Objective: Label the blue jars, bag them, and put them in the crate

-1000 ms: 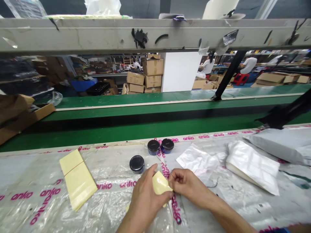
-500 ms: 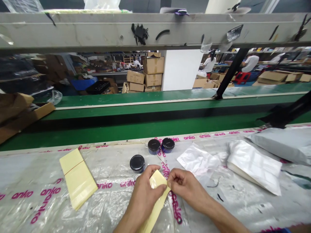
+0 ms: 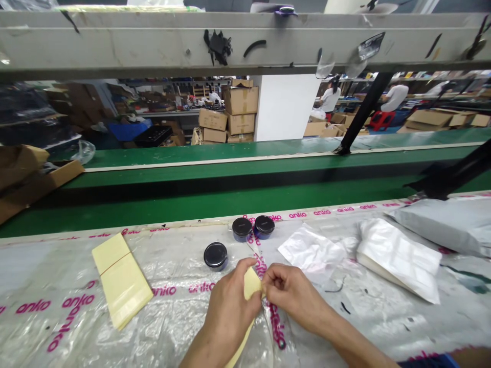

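Observation:
My left hand (image 3: 229, 304) is closed around a long pale yellow paper strip (image 3: 251, 282), its thumb lying across the face. My right hand (image 3: 294, 295) pinches the strip's right edge near the top; whether it grips a separate layer there is too small to tell. Just beyond my left hand stands a round, black-lidded container (image 3: 215, 255). Two more such containers, one on the left (image 3: 242, 228) and one on the right (image 3: 264, 226), sit side by side farther back. Off to the left lies a bundle of similar yellow strips (image 3: 121, 281) with a thin reddish-brown band around it.
Thin white plastic bags (image 3: 310, 250) and a thicker stack of white bags (image 3: 399, 258) lie to the right, with a grey bag (image 3: 445, 225) behind. Clear printed film covers the table. Beyond are a green conveyor (image 3: 184, 202), a black post (image 3: 362, 115) and an overhead beam (image 3: 153, 46).
My left hand has turned slightly and now covers more of the yellow strip, whose lower part is bent. My right hand keeps its pinch at the edge. The view has shifted a little.

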Available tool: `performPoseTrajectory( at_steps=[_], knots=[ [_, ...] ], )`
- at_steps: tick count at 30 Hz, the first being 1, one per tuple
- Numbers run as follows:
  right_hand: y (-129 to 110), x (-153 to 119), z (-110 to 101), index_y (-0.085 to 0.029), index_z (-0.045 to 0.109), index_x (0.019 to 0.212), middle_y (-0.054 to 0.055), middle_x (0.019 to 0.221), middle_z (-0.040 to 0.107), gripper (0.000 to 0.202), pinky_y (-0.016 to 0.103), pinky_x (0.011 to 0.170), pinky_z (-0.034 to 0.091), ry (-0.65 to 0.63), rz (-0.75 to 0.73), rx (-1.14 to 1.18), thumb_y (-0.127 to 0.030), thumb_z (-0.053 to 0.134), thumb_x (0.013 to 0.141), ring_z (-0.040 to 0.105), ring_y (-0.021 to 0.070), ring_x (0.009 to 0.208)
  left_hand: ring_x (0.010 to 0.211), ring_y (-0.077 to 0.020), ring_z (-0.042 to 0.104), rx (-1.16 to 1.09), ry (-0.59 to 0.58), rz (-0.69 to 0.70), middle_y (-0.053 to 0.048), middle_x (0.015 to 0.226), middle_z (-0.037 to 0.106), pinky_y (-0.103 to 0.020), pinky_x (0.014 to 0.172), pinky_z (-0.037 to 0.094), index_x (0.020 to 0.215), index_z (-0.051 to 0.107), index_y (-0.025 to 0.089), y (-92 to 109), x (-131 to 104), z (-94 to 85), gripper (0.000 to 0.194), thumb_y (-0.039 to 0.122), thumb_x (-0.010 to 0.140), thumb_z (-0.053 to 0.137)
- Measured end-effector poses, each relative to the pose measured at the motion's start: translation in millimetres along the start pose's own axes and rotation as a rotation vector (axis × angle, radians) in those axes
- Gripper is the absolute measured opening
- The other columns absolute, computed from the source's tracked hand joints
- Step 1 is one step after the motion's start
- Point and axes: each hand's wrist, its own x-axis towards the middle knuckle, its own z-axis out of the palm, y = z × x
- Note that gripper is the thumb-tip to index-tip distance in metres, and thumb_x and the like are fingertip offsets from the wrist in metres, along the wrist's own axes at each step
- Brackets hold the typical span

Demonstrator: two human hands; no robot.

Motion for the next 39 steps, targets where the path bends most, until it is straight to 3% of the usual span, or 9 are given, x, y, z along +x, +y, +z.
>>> performPoseTrajectory(
  at_steps=[6, 9, 13, 17, 22, 26, 34, 39],
  knots=[
    [1, 5, -4, -0.018, 0.064, 0.069, -0.001, 0.065, 0.059, 0.004, 0.025, 0.058, 0.035, -0.023, 0.063, 0.214, -0.020, 0.060, 0.070, 0.048, 0.0126, 0.060, 0.094, -0.0321, 0.067, 0.033, -0.002, -0.004, -0.005, 0.098, 0.074, -0.038, 0.080, 0.046, 0.128, 0.058, 0.030, -4, 0, 0.3, 0.057, 0.017, 0.073, 0.059],
    [1, 9, -6, -0.017, 0.064, 0.068, -0.002, 0.063, 0.057, 0.008, 0.025, 0.057, 0.034, -0.018, 0.078, 0.275, -0.024, 0.063, 0.072, 0.044, 0.0114, 0.058, 0.098, -0.0310, 0.067, 0.079, 0.025, 0.010, -0.005, 0.109, 0.072, -0.038, 0.082, 0.048, 0.130, 0.056, 0.029, -10, -2, 3.4, 0.055, 0.018, 0.076, 0.060],
    [2, 11, -7, -0.017, 0.065, 0.070, -0.003, 0.061, 0.053, 0.013, 0.025, 0.056, 0.032, 0.014, 0.121, 0.328, -0.029, 0.065, 0.074, 0.041, 0.0102, 0.055, 0.112, -0.0312, 0.061, 0.279, 0.207, 0.204, -0.009, 0.129, 0.063, -0.043, 0.091, 0.047, 0.133, 0.054, 0.026, -23, -10, 8.0, 0.053, 0.016, 0.082, 0.062],
    [-2, 10, -6, -0.017, 0.064, 0.070, -0.004, 0.060, 0.052, 0.014, 0.025, 0.056, 0.034, -0.004, 0.140, 0.384, -0.031, 0.066, 0.073, 0.042, 0.0101, 0.054, 0.111, -0.0299, 0.060, 0.221, 0.391, 0.354, -0.011, 0.120, 0.066, -0.042, 0.094, 0.045, 0.118, 0.065, 0.024, -27, -19, 7.2, 0.029, 0.030, 0.089, 0.063],
    [-17, 7, 2, -0.018, 0.062, 0.066, -0.004, 0.056, 0.051, 0.015, 0.025, 0.058, 0.036, -0.007, 0.133, 0.479, -0.031, 0.067, 0.070, 0.044, 0.0114, 0.056, 0.070, -0.0170, 0.057, -0.298, 0.252, 0.149, -0.005, 0.093, 0.067, -0.028, 0.067, 0.047, 0.091, 0.069, 0.022, -14, -18, 5.4, 0.016, 0.037, 0.086, 0.066],
    [-23, 7, 9, -0.018, 0.062, 0.065, -0.003, 0.056, 0.051, 0.016, 0.026, 0.058, 0.035, 0.012, 0.115, 0.479, -0.032, 0.067, 0.069, 0.044, 0.0122, 0.057, 0.069, -0.0159, 0.056, -0.531, 0.174, 0.097, -0.003, 0.080, 0.065, -0.024, 0.062, 0.043, 0.079, 0.068, 0.019, -9, -13, 6.7, 0.022, 0.038, 0.087, 0.063],
    [-22, 8, 6, -0.019, 0.060, 0.064, -0.003, 0.059, 0.050, 0.005, 0.025, 0.056, 0.033, 0.073, 0.049, 0.331, -0.024, 0.059, 0.067, 0.041, 0.0123, 0.058, 0.056, -0.0116, 0.048, -0.415, 0.183, 0.025, 0.001, 0.062, 0.057, -0.021, 0.053, 0.034, 0.062, 0.058, 0.018, -16, -10, 12.1, 0.017, 0.022, 0.078, 0.060],
    [-19, 10, -1, -0.019, 0.062, 0.068, -0.002, 0.063, 0.053, 0.010, 0.026, 0.059, 0.036, 0.079, 0.026, 0.286, -0.028, 0.062, 0.074, 0.044, 0.0134, 0.062, 0.059, -0.0139, 0.050, -0.291, 0.090, 0.028, 0.000, 0.070, 0.060, -0.024, 0.057, 0.034, 0.070, 0.065, 0.019, -12, -11, 5.1, 0.022, 0.030, 0.087, 0.056]
  ],
)
